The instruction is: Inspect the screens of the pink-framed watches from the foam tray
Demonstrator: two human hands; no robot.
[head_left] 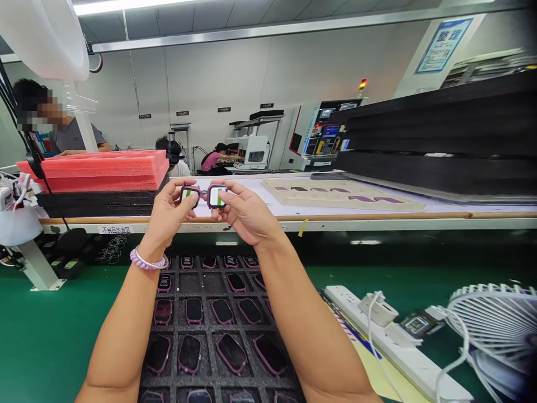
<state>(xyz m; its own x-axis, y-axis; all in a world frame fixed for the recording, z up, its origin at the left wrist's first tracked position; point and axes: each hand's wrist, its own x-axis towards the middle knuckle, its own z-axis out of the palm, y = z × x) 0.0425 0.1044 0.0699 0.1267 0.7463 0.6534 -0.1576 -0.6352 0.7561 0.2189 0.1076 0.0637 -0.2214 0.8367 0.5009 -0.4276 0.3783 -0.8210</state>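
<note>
My left hand (171,211) holds a small purple-framed device (190,197) with a lit white and green screen, its thumb on the screen. Close beside it, my right hand (245,211) grips a similar device (217,196), also lit white and green. Both are raised upright at the height of the shelf edge. Below my forearms lies a black foam tray (203,282) with rows of pockets. Most visible pockets hold purple-framed devices with dark screens; a few at the back show white text. Two pockets in the second visible row hold nothing.
Red foam (100,168) is stacked on black sheets at left. A beige tray (289,196) with purple pieces lies on the shelf, near black stacked trays (440,129). A power strip (390,336) and white fan (495,319) stand right. Several people are beyond.
</note>
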